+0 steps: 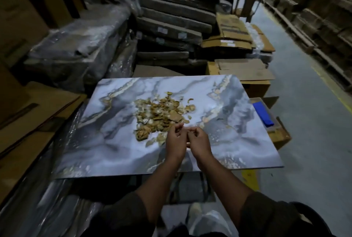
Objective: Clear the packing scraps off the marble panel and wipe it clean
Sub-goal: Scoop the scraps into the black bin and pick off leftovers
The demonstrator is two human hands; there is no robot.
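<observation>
From my feed the marble panel (pixel 118 141) lies flat w/ a heap of packing scraps (pixel 162 114) sitting mid-panel. Both hands are together just at the near edge of that heap, over the panel. Left hand (pixel 176 141) has fingers curled in, right hand (pixel 199 141) same, fingertips almost meeting. Can't tell if either is actually pinching a scrap, too blurry. Blue cloth (pixel 262 114) sits just off the panel's right edge on a cardboard box (pixel 280 134).
</observation>
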